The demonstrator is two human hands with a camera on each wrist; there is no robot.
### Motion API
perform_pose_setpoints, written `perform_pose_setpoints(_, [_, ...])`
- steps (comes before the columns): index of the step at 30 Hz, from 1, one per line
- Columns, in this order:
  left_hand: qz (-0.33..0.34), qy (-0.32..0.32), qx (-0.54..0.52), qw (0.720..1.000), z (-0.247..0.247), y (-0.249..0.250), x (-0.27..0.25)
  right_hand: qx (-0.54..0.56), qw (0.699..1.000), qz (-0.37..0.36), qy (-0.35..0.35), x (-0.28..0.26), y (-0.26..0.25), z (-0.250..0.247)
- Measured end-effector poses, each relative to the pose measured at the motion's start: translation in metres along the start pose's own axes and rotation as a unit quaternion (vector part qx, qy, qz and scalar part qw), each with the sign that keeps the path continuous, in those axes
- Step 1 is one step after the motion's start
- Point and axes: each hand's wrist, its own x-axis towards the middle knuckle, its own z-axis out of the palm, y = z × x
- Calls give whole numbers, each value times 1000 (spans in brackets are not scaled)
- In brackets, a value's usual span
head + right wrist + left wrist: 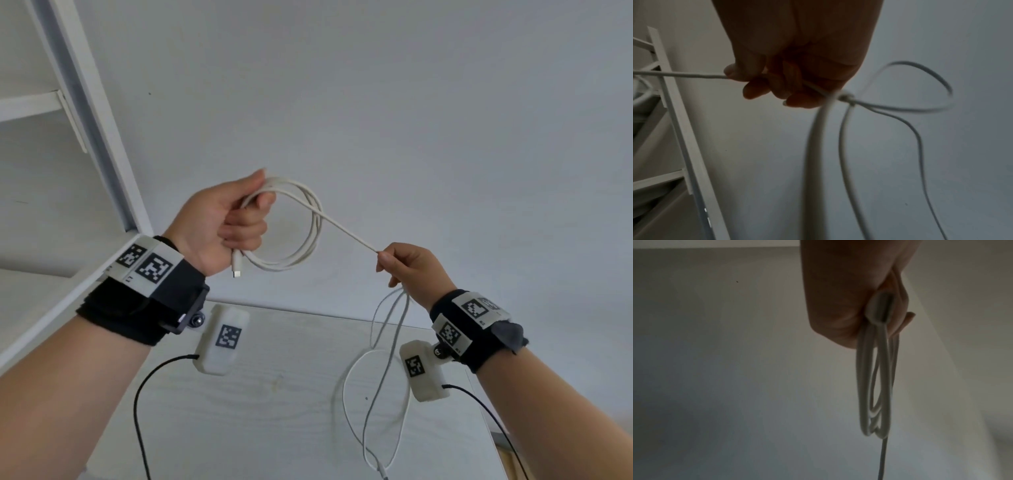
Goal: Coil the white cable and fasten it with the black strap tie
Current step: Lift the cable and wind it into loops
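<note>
The left hand (219, 222) gripped several loops of the cable (308, 233) in its curled fingers, one plug (236, 265) hanging below the fist. The right hand (411, 270) pinched a taut span running from the coil. Slack cable hung down to the table (274, 394).

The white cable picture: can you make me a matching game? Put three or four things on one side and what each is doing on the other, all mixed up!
Things:
1. left hand
2. right hand
3. cable plug
4. loose end of the white cable

States:
A. pinches the straight stretch of cable
B. dangles down toward the table
C. grips the finished loops
D. sticks out below a fist

Pairs: 1-C, 2-A, 3-D, 4-B
</note>
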Motion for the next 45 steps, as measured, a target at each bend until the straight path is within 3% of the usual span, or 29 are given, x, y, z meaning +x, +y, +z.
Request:
perform_pose_setpoints(5, [5, 9, -46, 999, -4, 9, 3, -22, 1000, 7, -3, 0, 8, -4])
perform_pose_setpoints(8, [-23, -118, -217, 969, -23, 17, 7, -53, 998, 30, 2, -2, 19, -11])
perform_pose_setpoints(10, [-11, -110, -242, 964, -34, 21, 8, -70, 996, 46, -2, -7, 28, -14])
perform_pose_setpoints(13, [37, 31, -81, 996, -24, 19, 5, -91, 994, 64, -5, -11, 34, -12])
perform_pose_setpoints(18, [56, 92, -29, 994, -10, -1, 12, -164, 984, 60, -16, -14, 31, 6])
perform_pose_setpoints(26, [46, 123, 93, 987, 3, -26, 15, -206, 972, -17, -114, -23, -4, 28])
perform_pose_setpoints(34, [14, 103, 182, 978, 22, -43, 21, -323, 918, -71, -218, -30, -38, 39])
perform_pose_setpoints(40, [-9, 65, 284, 956, 38, -59, 22, -328, 907, -118, -235, -34, -53, 39])
perform_pose_setpoints(45, [-16, 46, 352, 935, 40, -67, 21, -293, 919, -141, -225, -35, -61, 37])
